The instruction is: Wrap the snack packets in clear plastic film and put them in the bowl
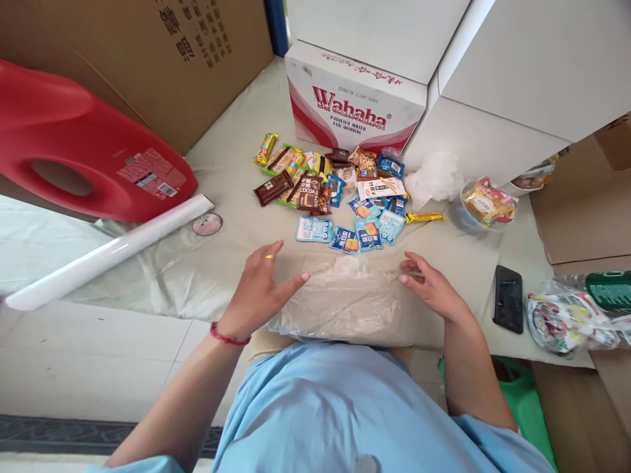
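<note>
A clear plastic bag (345,305) lies flat at the table's front edge, right before my body. My left hand (263,282) hovers by its left side, thumb and fingers apart, holding nothing. On the other side, my right hand (431,282) is likewise open, its fingertips near the bag's right edge. Beyond the bag is a loose pile of wrapped snacks: several blue packets (369,233), a brown cocoa packet (310,190), a dark brown bar (273,188), a white-and-orange packet (380,188) and a thin yellow stick packet (425,217).
A white Wahaha carton (355,105) stands behind the snacks. At left are a red jug (98,144), a white roll (113,253) and a round disc (207,224). To the right sit crumpled plastic (436,180), a snack-filled bowl (488,207), a phone (508,299) and a tied bag (566,322).
</note>
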### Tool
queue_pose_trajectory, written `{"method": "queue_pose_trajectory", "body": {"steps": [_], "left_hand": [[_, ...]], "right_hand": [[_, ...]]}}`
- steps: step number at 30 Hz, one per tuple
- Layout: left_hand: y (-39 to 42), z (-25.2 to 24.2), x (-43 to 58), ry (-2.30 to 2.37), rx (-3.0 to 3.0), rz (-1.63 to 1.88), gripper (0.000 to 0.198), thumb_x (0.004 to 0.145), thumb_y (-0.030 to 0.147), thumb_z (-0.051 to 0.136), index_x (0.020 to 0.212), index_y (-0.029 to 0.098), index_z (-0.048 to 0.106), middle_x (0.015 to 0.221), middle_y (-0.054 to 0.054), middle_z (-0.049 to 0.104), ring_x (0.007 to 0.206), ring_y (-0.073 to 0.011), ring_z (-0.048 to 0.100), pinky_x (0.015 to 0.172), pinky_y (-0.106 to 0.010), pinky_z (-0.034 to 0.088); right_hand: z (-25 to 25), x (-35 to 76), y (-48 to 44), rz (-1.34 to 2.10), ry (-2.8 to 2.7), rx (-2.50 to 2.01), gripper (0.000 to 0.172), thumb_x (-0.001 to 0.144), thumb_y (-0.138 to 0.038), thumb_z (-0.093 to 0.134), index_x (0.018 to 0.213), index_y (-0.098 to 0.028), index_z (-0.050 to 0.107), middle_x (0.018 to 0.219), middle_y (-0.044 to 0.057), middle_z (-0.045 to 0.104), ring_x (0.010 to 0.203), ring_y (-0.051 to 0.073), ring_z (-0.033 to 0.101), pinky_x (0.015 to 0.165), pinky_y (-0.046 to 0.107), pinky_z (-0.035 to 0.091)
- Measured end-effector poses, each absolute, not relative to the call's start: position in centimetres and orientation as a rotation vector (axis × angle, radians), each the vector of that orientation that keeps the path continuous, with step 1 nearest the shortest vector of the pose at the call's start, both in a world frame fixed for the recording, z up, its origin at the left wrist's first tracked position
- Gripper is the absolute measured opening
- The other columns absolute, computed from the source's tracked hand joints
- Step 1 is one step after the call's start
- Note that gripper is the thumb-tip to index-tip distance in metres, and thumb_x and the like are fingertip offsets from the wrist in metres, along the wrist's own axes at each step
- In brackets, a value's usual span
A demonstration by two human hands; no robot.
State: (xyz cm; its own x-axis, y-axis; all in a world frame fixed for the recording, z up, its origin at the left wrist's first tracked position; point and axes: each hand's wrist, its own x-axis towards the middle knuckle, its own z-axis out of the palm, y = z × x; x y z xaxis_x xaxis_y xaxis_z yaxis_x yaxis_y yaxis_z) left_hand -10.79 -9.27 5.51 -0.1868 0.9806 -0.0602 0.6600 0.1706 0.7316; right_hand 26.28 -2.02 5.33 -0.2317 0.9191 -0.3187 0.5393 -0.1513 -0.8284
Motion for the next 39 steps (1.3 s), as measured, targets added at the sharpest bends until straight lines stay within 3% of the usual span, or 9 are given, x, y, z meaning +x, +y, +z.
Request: {"method": "queue_pose_trajectory", "body": {"steps": [3,6,8,14,18,23,28,34,39], "left_hand": [[-7.7,4.7,-8.6,1.833,1.64,0.794,0.073,0.074,0.07,0.075,0.125,0.018,0.065,0.133,-0.018,0.064,0.132,-0.0394,0.053,0.114,-0.056,0.039],[-6.9,3.8,-6.5,1.646,1.639,0.809,0.034,0.082,0.057,0.07,0.087,0.023,0.07,0.093,-0.008,0.071,0.092,-0.0273,0.063,0.09,-0.04,0.048],[-6.8,3.5,-6.0,1.632,1.484,0.918,0.03,0.089,0.049,0.063,0.073,0.023,0.064,0.071,-0.002,0.062,0.069,-0.0196,0.055,0.073,-0.032,0.043],[-5.6,2.8,-7.4,1.763,1.013,1.234,0.032,0.093,0.05,0.059,0.074,0.024,0.058,0.058,0.003,0.05,0.06,-0.0162,0.044,0.063,-0.029,0.034],[-4.7,2.2,-7.8,1.883,0.937,1.303,0.026,0.095,0.049,0.055,0.093,0.023,0.059,0.071,0.001,0.055,0.067,-0.0183,0.052,0.068,-0.03,0.04],[-7.0,3.1,-7.2,2.115,1.315,1.554,0.029,0.093,0.037,0.061,0.117,0.021,0.059,0.123,-0.016,0.06,0.122,-0.0303,0.055,0.104,-0.045,0.043],[-9.3,2.3,-6.7,1.673,1.886,0.944,0.021,0.091,0.034,0.062,0.106,0.026,0.074,0.121,-0.014,0.073,0.13,-0.0348,0.059,0.118,-0.057,0.033],[-10.8,0.0,-7.0,1.73,2.055,0.609,0.05,0.099,0.039,0.053,0.148,0.031,0.058,0.166,-0.013,0.044,0.155,-0.0348,0.038,0.127,-0.066,0.011],[-11.4,0.0,-6.8,1.73,2.158,0.501,0.057,0.102,0.046,0.051,0.156,0.03,0.049,0.169,-0.016,0.036,0.157,-0.0365,0.033,0.126,-0.07,0.002]], "right_hand": [[4.6,24.0,-1.5,1.362,-1.749,-1.603,0.075,0.077,-0.063,0.08,0.137,-0.023,0.063,0.118,0.01,0.072,0.106,0.024,0.069,0.094,0.041,0.055],[3.9,21.8,-2.0,1.449,-1.782,-1.514,0.052,0.077,-0.057,0.079,0.115,-0.021,0.072,0.09,0.002,0.072,0.08,0.018,0.066,0.075,0.032,0.053],[3.7,21.2,-2.3,1.464,-1.739,-1.475,0.038,0.081,-0.057,0.073,0.094,-0.021,0.073,0.073,-0.001,0.065,0.068,0.015,0.058,0.065,0.028,0.048],[3.4,22.5,-3.1,1.379,-1.288,-1.555,0.042,0.081,-0.065,0.069,0.08,-0.024,0.061,0.055,-0.007,0.047,0.048,0.013,0.04,0.048,0.027,0.034],[2.9,23.3,-3.6,1.224,-1.269,-1.599,0.038,0.086,-0.061,0.067,0.085,-0.023,0.062,0.059,-0.006,0.049,0.052,0.013,0.042,0.05,0.027,0.035],[2.9,23.4,-4.0,1.081,-1.501,-1.559,0.035,0.091,-0.056,0.065,0.098,-0.022,0.069,0.078,0.0,0.064,0.068,0.016,0.054,0.065,0.029,0.046],[4.7,24.1,-4.5,1.04,-1.609,-1.469,0.032,0.093,-0.052,0.066,0.106,-0.023,0.072,0.088,0.003,0.069,0.076,0.018,0.062,0.074,0.032,0.052],[8.1,28.5,-3.3,1.643,-2.123,-1.186,0.033,0.09,-0.053,0.073,0.106,-0.024,0.079,0.1,0.007,0.077,0.094,0.024,0.071,0.089,0.039,0.056],[5.3,26.4,-0.5,1.139,-1.939,-1.581,0.047,0.093,-0.065,0.058,0.095,-0.022,0.076,0.085,0.005,0.073,0.08,0.022,0.065,0.077,0.035,0.052]]}}
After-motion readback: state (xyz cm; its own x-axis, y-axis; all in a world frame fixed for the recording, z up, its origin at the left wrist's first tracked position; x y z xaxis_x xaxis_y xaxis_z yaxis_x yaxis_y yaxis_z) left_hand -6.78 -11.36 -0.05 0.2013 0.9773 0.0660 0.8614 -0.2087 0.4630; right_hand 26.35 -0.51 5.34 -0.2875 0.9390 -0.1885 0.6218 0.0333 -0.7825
